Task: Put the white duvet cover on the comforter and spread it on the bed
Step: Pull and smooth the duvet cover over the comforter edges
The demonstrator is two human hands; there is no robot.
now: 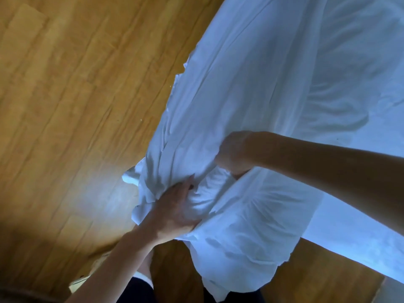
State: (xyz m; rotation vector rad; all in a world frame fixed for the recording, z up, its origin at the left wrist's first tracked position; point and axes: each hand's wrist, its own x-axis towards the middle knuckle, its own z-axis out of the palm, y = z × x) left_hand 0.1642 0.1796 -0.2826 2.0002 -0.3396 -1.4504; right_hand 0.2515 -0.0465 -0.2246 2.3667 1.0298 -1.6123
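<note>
One white duvet cover (251, 88) is seen, creased in long folds, spread from the bed (360, 171) at upper right down over its edge, with a bunched end hanging above the wooden floor (65, 95). A puffier white mass, possibly the comforter (203, 193), is bunched between the hands; this cannot be confirmed. The right hand (234, 153) is closed on a gathered fold of the cover, fingers curled under the cloth and mostly hidden. The left hand (177, 211) is clamped on the bunched fabric, fingers pressed together, thumb below.
</note>
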